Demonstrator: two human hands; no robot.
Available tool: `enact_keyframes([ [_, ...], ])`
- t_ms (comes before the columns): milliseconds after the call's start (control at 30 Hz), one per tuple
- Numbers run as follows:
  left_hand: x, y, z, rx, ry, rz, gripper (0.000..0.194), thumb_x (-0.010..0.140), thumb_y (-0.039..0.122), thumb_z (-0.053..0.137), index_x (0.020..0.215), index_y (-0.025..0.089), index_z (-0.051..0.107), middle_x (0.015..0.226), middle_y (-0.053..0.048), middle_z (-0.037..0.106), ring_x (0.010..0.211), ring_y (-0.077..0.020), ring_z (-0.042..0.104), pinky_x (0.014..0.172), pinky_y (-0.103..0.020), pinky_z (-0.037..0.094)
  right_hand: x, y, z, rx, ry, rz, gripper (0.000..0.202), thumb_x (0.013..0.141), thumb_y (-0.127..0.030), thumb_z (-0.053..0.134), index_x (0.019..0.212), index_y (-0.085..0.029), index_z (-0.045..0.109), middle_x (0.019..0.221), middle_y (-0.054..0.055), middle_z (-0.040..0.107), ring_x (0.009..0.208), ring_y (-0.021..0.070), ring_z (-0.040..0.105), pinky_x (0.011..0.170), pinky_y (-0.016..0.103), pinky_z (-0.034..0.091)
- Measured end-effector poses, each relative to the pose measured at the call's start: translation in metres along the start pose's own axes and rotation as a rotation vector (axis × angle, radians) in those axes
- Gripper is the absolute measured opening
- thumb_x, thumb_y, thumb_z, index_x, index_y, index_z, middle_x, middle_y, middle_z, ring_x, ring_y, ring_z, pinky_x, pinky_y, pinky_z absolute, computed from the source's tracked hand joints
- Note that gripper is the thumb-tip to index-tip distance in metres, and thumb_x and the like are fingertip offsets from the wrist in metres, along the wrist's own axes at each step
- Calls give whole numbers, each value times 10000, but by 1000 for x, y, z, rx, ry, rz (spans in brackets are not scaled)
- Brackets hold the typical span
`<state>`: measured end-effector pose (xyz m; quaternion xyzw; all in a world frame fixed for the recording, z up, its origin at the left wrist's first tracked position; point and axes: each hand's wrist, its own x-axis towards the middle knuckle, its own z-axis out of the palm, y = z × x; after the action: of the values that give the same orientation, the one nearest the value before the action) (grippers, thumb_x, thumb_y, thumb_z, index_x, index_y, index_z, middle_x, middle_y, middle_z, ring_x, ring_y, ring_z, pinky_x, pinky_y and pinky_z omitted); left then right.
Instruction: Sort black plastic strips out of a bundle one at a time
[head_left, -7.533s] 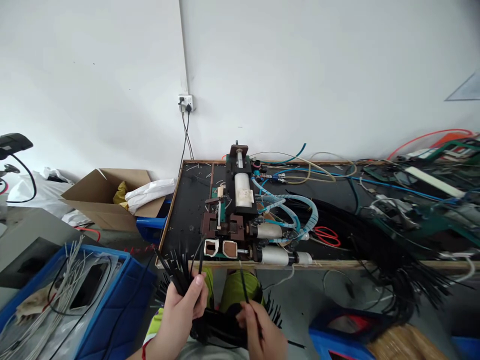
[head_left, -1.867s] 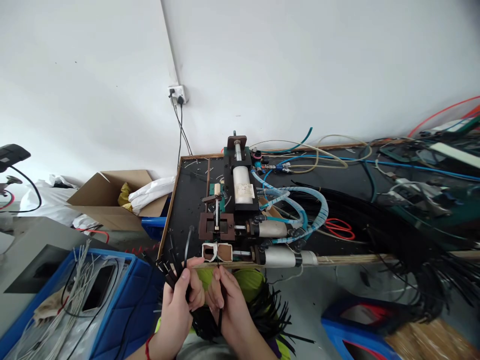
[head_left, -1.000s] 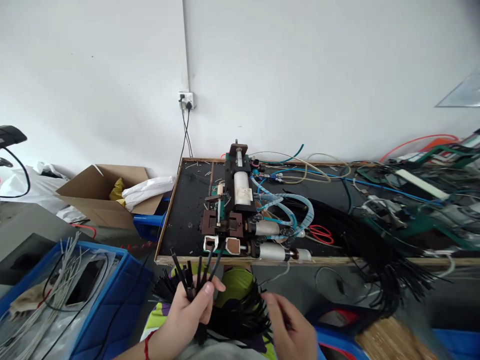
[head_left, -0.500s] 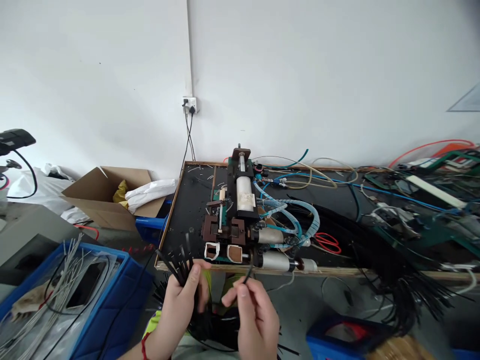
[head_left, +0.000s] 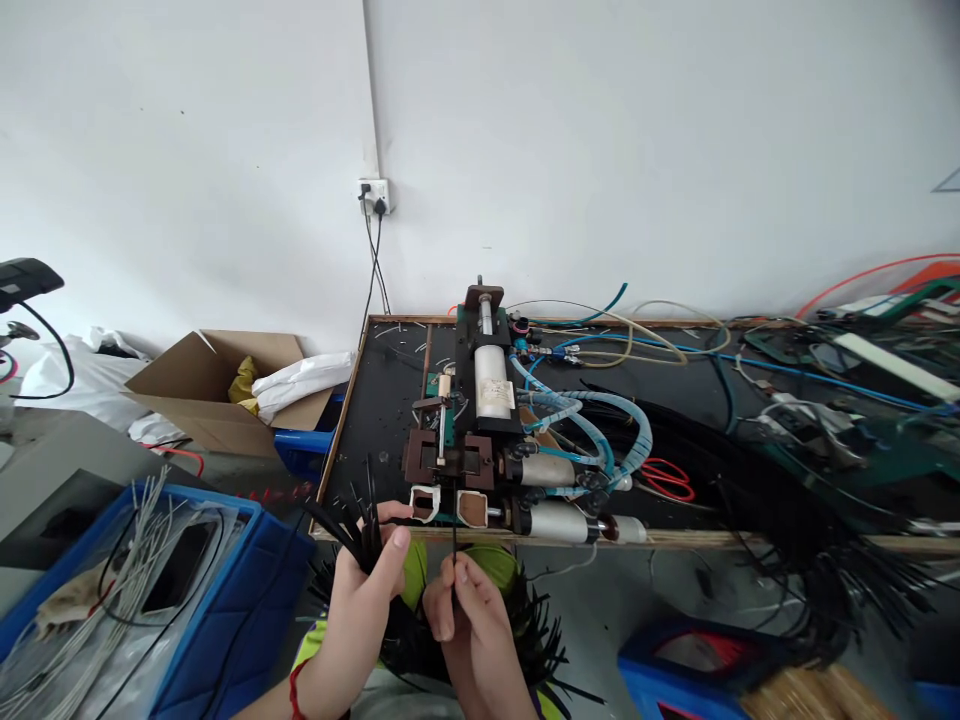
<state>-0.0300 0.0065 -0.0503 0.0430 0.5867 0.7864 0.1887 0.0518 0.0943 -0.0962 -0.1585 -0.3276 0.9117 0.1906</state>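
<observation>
My left hand (head_left: 364, 590) is closed around a bundle of black cables (head_left: 356, 525), whose ends fan out above the fingers. Pinched in my right hand (head_left: 465, 605) is a single black cable (head_left: 454, 525), pointing up between the two white-edged jaws of a pneumatic machine (head_left: 493, 385). The cable's upper end is hard to make out in the dark gap. More black cables (head_left: 544, 640) lie across the lap, below and beside both hands.
At the left stands a blue crate (head_left: 225, 600) with white wires and a phone. Behind it is an open cardboard box (head_left: 217, 425). Blue air hoses (head_left: 637, 430) curve right of the machine. A long black cable bundle (head_left: 675, 450) hangs over the table edge (head_left: 690, 540).
My right hand has moved left and slightly inward, bringing its cable upright between the machine's jaws. My left hand still holds the bundle in nearly the same place. The view has shifted slightly.
</observation>
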Motion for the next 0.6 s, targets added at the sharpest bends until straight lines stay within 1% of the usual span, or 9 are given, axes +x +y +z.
enact_keyframes([
  [33, 0, -2, -1, -18, -14, -6, 363, 900, 492, 803, 1072, 178, 746, 557, 98, 375, 481, -78, 279, 448, -190, 280, 3, 2, 0, 84, 2, 21, 376, 942, -526, 741, 783, -208, 619, 439, -82, 449, 454, 104, 319, 524, 239, 273],
  [100, 0, -4, -1, -30, -21, -21, 365, 906, 512, 795, 1015, 172, 716, 560, 110, 326, 492, -73, 235, 449, -186, 247, 8, 4, 1, 173, -10, 68, 353, 906, -494, 792, 784, -204, 631, 435, -93, 415, 444, 98, 286, 513, 236, 268],
  [200, 0, -5, -2, -19, -20, -56, 390, 900, 543, 794, 923, 172, 677, 566, 111, 312, 498, -70, 209, 443, -188, 213, 13, 2, 3, 214, 8, 112, 340, 879, -466, 831, 783, -196, 649, 447, -95, 399, 457, 97, 278, 523, 235, 287],
  [333, 0, -5, -3, -30, -76, -78, 387, 912, 547, 781, 899, 179, 664, 578, 110, 304, 497, -65, 192, 443, -193, 205, 18, 0, 3, 245, -8, 122, 320, 882, -441, 836, 777, -191, 666, 449, -98, 373, 468, 100, 250, 528, 239, 293],
  [500, 0, -2, -2, -65, -57, -125, 438, 841, 582, 835, 893, 184, 662, 565, 116, 309, 481, -54, 188, 435, -184, 199, 21, 3, 2, 313, -34, 135, 264, 887, -381, 841, 781, -185, 700, 442, -114, 321, 463, 92, 180, 520, 237, 287],
  [600, -1, -2, -1, -77, -34, -150, 481, 786, 602, 871, 889, 185, 655, 560, 120, 311, 476, -50, 190, 434, -178, 197, 22, 4, 0, 345, -42, 135, 259, 887, -378, 842, 780, -184, 708, 444, -120, 292, 470, 92, 162, 525, 237, 294],
])
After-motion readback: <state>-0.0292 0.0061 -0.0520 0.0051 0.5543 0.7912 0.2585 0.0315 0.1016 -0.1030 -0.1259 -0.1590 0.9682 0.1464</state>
